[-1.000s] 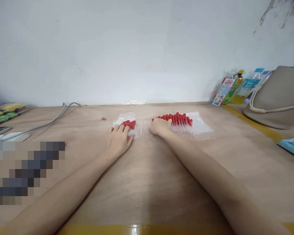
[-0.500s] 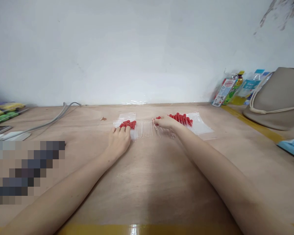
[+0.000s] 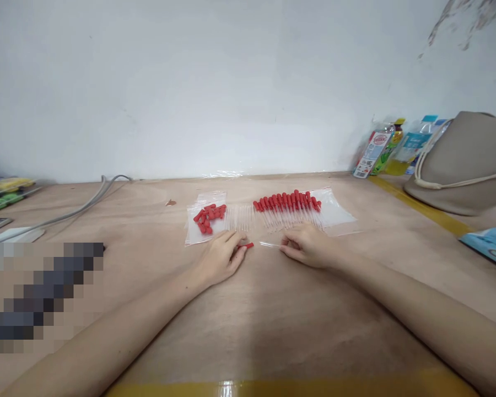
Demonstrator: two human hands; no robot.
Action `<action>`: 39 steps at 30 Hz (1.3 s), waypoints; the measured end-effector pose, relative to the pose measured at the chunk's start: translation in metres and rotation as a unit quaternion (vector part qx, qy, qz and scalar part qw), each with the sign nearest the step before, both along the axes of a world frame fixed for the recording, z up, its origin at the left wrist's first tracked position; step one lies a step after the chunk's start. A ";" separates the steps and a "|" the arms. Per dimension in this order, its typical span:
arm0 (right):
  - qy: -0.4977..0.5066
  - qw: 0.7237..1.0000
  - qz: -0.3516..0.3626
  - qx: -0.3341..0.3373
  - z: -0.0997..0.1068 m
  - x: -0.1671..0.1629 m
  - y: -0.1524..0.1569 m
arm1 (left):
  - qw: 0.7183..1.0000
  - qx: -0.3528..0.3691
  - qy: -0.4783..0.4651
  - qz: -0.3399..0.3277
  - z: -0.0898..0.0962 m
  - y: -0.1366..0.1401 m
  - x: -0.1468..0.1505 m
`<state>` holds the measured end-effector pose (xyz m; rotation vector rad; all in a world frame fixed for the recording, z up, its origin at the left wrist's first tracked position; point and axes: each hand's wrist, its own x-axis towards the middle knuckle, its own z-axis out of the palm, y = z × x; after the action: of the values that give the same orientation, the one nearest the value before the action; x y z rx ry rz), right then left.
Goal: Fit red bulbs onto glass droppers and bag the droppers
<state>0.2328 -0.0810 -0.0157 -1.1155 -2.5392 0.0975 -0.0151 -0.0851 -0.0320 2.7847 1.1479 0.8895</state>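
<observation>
Between the thumb and fingers of my left hand is a red rubber dropper bulb, its end pointing right. Facing it, my right hand pinches a clear dropper tube that points left. A small gap separates bulb and tube. Beyond my left hand, loose red bulbs lie on a clear plastic bag. Bare clear tubes lie side by side in the middle. Past my right hand is a row of red-topped droppers, its right end over another plastic bag.
A white wall closes off the back of the wooden table. Bottles, a carton and a beige bag stand at the right. A grey cable and colourful packs lie at the left.
My left hand has come off the bulb pile, moving right and nearer with a bulb. My right hand has drawn back from the row of droppers and now holds a tube.
</observation>
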 end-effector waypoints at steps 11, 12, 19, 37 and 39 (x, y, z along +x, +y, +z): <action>0.175 0.981 -0.076 -0.031 -0.031 -0.019 0.008 | 0.998 -0.031 -0.058 -0.002 -0.004 0.007 0.005; 0.182 0.980 -0.078 -0.029 -0.032 -0.019 0.008 | 0.997 -0.035 -0.066 -0.003 -0.004 0.007 0.005; 0.190 0.976 -0.092 -0.048 -0.013 -0.027 -0.006 | 0.994 -0.075 -0.081 0.002 -0.002 0.009 0.006; 0.204 0.978 0.015 -0.032 -0.020 -0.032 0.002 | 0.978 -0.153 -0.128 -0.054 0.000 0.005 0.007; 0.171 0.985 0.012 -0.013 -0.018 -0.031 0.002 | 0.979 -0.156 -0.114 -0.057 0.000 0.004 0.007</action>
<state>0.2017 -0.0793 -0.0338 -0.9815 -2.2507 0.3015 -0.0081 -0.0807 -0.0323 2.3991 0.9857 0.9010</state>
